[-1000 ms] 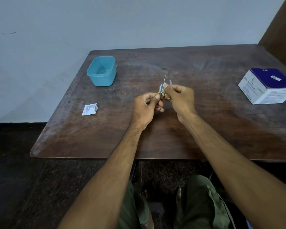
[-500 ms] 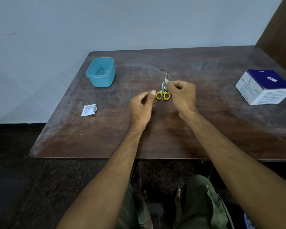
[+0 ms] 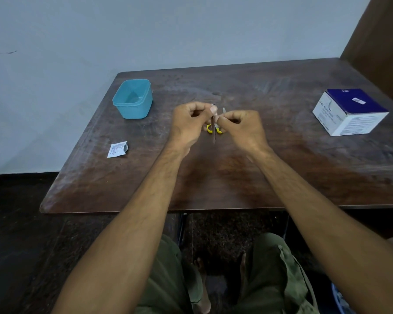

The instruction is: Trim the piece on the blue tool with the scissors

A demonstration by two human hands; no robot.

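Note:
My left hand (image 3: 188,125) and my right hand (image 3: 243,128) are close together above the middle of the brown table (image 3: 236,177), fingers curled. The left thumb and fingers pinch a thin dark strip (image 3: 213,134) that hangs straight down. A small pale piece (image 3: 224,109) is pinched in my right hand, with only its tip showing above the fingers. Between and under the hands lie small scissors with yellow handles (image 3: 219,131); their blades are hidden by the hands.
An open blue plastic tub (image 3: 133,99) stands at the back left. A torn white sachet (image 3: 117,149) lies near the left edge. A white and dark blue carton (image 3: 349,112) sits at the right. A wall runs behind the table.
A second ago both hands held the scissors upright. The scissors now lie on the table, and my left hand has risen and pinches the thin strip.

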